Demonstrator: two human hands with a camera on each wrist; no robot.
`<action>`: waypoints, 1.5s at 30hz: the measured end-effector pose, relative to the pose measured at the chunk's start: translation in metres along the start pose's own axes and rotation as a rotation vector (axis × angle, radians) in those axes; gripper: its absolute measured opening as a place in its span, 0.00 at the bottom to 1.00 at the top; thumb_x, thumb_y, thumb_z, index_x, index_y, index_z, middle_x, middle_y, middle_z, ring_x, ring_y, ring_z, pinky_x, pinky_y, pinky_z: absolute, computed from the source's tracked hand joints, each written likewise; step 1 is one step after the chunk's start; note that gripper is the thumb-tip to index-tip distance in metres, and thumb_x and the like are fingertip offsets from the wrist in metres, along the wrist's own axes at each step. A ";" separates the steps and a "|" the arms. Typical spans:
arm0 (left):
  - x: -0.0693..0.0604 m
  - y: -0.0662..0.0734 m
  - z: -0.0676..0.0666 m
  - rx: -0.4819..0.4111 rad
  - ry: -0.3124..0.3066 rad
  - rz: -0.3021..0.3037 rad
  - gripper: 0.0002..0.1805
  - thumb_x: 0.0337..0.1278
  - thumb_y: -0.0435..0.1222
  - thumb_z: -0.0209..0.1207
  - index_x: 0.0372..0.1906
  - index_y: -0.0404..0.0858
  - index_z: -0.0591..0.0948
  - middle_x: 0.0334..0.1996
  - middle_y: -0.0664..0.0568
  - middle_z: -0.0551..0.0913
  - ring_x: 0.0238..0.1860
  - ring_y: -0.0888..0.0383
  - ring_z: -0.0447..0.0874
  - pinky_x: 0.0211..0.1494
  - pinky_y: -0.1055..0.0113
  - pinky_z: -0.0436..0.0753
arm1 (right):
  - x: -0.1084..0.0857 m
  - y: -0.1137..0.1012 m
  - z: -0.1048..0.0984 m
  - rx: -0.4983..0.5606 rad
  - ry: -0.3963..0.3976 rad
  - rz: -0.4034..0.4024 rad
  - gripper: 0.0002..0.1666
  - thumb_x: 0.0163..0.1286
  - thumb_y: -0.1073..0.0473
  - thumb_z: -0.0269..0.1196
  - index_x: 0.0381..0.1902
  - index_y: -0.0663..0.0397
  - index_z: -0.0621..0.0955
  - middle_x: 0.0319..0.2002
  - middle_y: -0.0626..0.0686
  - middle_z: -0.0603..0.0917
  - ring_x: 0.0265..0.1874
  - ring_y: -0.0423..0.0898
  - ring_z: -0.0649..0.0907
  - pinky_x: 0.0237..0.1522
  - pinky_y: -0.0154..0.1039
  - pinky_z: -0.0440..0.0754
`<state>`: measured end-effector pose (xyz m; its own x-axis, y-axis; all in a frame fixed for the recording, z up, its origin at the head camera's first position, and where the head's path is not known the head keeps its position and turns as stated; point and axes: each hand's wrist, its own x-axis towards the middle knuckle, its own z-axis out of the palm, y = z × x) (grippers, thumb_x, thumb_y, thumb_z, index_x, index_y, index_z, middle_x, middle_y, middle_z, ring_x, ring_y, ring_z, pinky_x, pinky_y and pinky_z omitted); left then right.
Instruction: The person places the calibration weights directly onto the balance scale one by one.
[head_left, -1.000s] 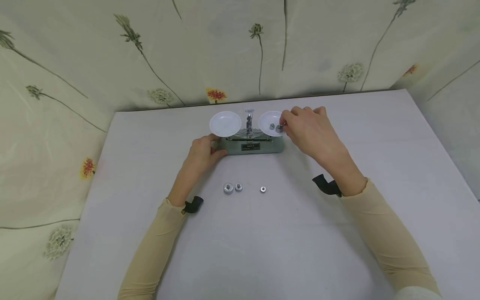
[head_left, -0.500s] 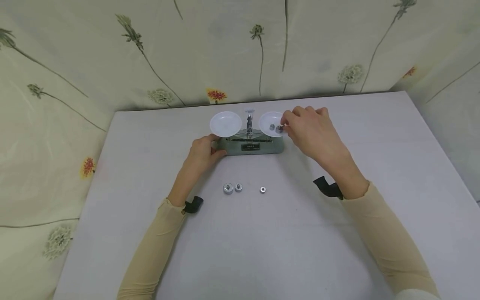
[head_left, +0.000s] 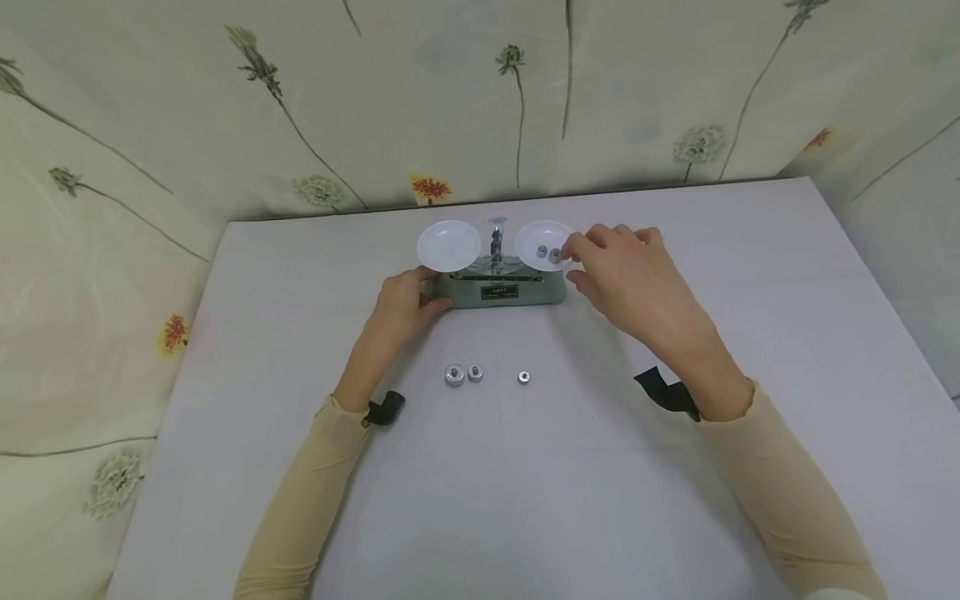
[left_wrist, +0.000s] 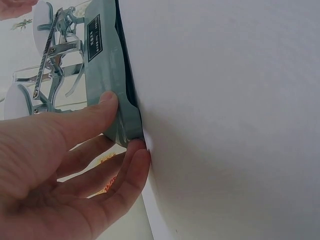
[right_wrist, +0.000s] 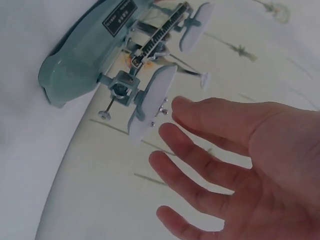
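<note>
A green balance scale (head_left: 538, 295) with two white pans stands near the back of the table. My left hand (head_left: 397, 308) holds the left end of its base; in the left wrist view the thumb presses the front face and the fingers lie around the end. Two small metal weights (head_left: 555, 256) sit in the right pan (head_left: 531, 237), while the left pan (head_left: 448, 247) looks bare. Beside the right pan, my right hand (head_left: 632, 282) has its fingers spread and loosely bent. In the right wrist view this hand (right_wrist: 260, 150) holds nothing, its fingertips apart from the weights' knobs (right_wrist: 163, 111).
On the white table (head_left: 480, 500), in front of the scale, stand a large weight (head_left: 454, 375), a medium weight (head_left: 476, 373) and, further right, a small weight (head_left: 523, 377). Flower-printed cloth (head_left: 615, 100) rises behind the table's back edge.
My right hand has let go of a weight, which stays in the right pan, and has drawn back slightly to the right as the fingers parted. My left hand keeps its hold.
</note>
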<state>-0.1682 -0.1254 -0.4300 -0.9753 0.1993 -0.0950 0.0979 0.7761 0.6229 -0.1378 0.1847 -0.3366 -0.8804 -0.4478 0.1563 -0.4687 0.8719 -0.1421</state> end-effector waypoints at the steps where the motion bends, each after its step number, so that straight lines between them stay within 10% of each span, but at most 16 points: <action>1: 0.000 0.000 0.000 -0.001 0.000 -0.002 0.29 0.70 0.36 0.70 0.72 0.31 0.78 0.60 0.36 0.88 0.47 0.45 0.90 0.54 0.52 0.87 | -0.001 -0.001 -0.001 0.009 -0.017 -0.004 0.15 0.73 0.62 0.72 0.55 0.54 0.84 0.48 0.58 0.89 0.46 0.61 0.85 0.60 0.70 0.77; 45: 0.000 0.000 -0.002 0.010 -0.001 -0.007 0.30 0.70 0.38 0.71 0.71 0.31 0.78 0.43 0.39 0.88 0.39 0.50 0.82 0.44 0.60 0.79 | -0.019 -0.047 0.054 0.101 -0.407 -0.222 0.17 0.68 0.57 0.77 0.53 0.49 0.85 0.47 0.49 0.90 0.46 0.50 0.90 0.54 0.55 0.82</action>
<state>-0.1689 -0.1260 -0.4287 -0.9758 0.1948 -0.0998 0.0936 0.7836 0.6141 -0.1030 0.1417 -0.3857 -0.7053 -0.6803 -0.1992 -0.6361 0.7314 -0.2459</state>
